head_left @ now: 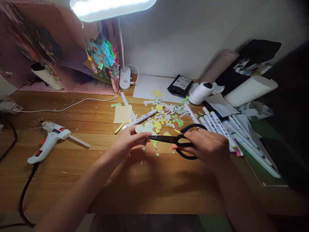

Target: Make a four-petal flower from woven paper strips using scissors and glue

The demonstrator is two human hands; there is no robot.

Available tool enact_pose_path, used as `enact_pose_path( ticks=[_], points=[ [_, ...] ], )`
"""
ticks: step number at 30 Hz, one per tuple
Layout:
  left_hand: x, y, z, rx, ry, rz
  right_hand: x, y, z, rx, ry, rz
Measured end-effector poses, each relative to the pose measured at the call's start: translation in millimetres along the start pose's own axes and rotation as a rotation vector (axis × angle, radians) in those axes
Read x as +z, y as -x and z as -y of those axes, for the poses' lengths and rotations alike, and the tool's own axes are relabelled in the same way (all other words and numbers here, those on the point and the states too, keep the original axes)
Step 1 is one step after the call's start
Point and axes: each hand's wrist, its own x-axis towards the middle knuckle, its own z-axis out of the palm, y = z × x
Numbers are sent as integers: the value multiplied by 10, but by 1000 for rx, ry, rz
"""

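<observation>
My right hand (207, 146) is closed through the handles of black scissors (173, 140), whose blades point left. My left hand (131, 138) pinches a small pale paper piece (144, 128) right at the blade tips. Both hands hover over the wooden desk (96, 161) near its middle. Beyond them lie several yellow, green and white paper scraps (166, 117) and a white marker (142, 118).
A white glue gun (49, 140) with a black cord lies at the left. Several white markers (227, 130) lie in a row at the right, beside paper rolls (201, 92). A desk lamp (125, 77), a black packet (180, 85) and a colourful paper craft (103, 59) stand at the back.
</observation>
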Motion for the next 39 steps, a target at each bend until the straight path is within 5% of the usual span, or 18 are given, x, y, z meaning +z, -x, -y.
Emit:
enact_pose_path(
  ticks=[6,15,26,34,39],
  points=[
    [23,6,-14,62,66,-86,55,-27,31,67,-42,93],
    [32,8,20,139,50,-149,134,-84,161,241,-355,401],
    [8,-21,14,187,85,-174,207,-80,166,321,-311,376],
    [-52,-37,80,172,-531,-36,141,-82,140,344,-267,242],
    [-61,-13,122,525,-945,-382,143,-84,92,292,-169,225]
  ],
)
